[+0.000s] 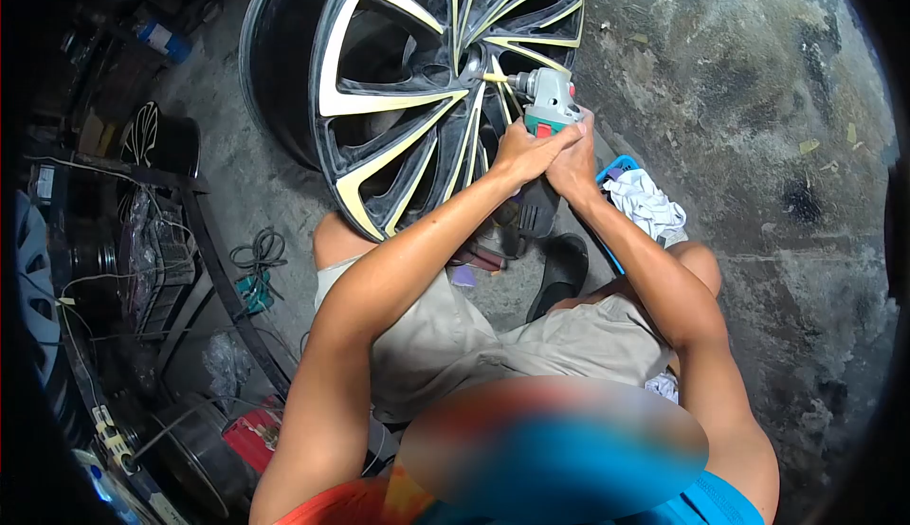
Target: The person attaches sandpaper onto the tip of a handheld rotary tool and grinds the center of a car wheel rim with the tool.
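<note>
A large alloy wheel rim [393,103], black with pale yellow spoke faces, stands tilted in front of me. My left hand [527,153] and my right hand [573,161] are both closed around the body of a grey and green angle grinder [552,94] with a red switch. From the grinder's head a thin yellow bit [494,77] points left at the hub of the rim. Whether its tip touches the hub I cannot tell. Part of the grinder's body is hidden under my fingers.
At the right of my legs a blue basket [621,163] holds white cloths [646,202]. A coiled dark cable with a green tool [254,292] lies on the floor at left. Beyond it stand a metal rack [213,250] and another rim [175,146].
</note>
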Demonstrator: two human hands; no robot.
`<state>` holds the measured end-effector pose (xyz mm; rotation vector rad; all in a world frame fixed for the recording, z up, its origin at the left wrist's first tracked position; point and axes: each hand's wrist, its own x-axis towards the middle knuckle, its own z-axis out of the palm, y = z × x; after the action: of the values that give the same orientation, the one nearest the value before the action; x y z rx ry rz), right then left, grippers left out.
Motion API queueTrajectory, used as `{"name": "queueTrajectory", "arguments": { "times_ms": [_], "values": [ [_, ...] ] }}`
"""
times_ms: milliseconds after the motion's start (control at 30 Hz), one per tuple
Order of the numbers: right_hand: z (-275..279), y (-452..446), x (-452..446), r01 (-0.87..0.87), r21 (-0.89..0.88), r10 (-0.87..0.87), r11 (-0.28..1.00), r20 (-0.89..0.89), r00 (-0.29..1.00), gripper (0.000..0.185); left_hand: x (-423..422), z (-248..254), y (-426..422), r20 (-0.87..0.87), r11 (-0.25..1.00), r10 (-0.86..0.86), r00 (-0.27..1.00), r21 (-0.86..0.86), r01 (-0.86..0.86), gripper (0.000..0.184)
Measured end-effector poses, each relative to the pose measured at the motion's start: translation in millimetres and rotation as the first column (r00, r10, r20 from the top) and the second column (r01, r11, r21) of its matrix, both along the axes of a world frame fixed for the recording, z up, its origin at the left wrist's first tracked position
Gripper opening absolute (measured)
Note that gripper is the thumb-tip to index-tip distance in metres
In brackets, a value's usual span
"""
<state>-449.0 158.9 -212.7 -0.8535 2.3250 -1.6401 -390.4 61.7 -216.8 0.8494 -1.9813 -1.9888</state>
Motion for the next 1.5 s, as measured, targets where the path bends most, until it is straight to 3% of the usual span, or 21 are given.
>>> {"name": "queueTrajectory", "arguments": {
  "times_ms": [200,400,533,667,800,900,1167,1333,1433,1500],
  "values": [
    [-3.2,-3.7,-4.5,0.029,-0.049,-0.03,0.998,-0.019,0.999,0.059,-4.0,6.6,-2.0,-0.064,0.999,-0.025,0.998,0.034,0.027,0.054],
    [4.7,1.8,6.4,-0.07,-0.047,0.071,0.996,0.027,0.997,0.063,12.8,19.7,5.2,-0.053,1.0,0.012,0.999,0.003,-0.012,0.052],
    [0.0,-2.7,-1.3,-0.013,-0.002,0.013,1.0,0.013,1.0,0.064,1.3,7.0,-2.5,-0.06,0.997,-0.006,0.998,0.078,0.01,0.055],
    [3.4,-2.9,-0.2,-0.011,-0.011,0.011,1.0,-0.006,1.0,0.065,0.2,-0.4,-1.6,-0.062,1.0,-0.004,0.998,0.021,0.005,0.056],
    [2.3,-2.5,4.3,-0.045,-0.008,0.045,0.999,0.059,0.997,0.066,18.6,28.8,2.5,-0.072,1.0,-0.009,0.997,-0.001,0.009,0.056],
    [3.9,-5.6,0.5,0.003,0.02,-0.003,1.0,0.039,0.999,0.067,0.3,6.7,-5.5,-0.095,0.999,-0.025,0.995,0.033,0.028,0.056],
    [3.9,-3.1,6.4,-0.053,-0.028,0.054,0.998,0.041,0.998,0.063,13.3,21.7,-1.2,0.008,1.0,-0.016,1.0,0.005,0.016,0.054],
    [-0.4,-8.5,-4.1,-0.016,-0.015,0.016,1.0,0.002,1.0,0.061,1.9,9.0,-6.2,-0.056,0.994,-0.002,0.998,0.113,0.008,0.053],
    [1.6,-5.0,2.0,-0.053,0.008,0.053,0.999,0.026,0.998,0.061,10.2,11.0,-3.5,0.003,1.0,-0.005,1.0,0.02,0.005,0.053],
    [0.8,-4.2,3.1,-0.066,0.011,0.065,0.998,0.051,0.997,0.061,12.9,10.2,-2.3,-0.004,0.999,-0.014,1.0,0.047,0.015,0.055]
  ]
}}
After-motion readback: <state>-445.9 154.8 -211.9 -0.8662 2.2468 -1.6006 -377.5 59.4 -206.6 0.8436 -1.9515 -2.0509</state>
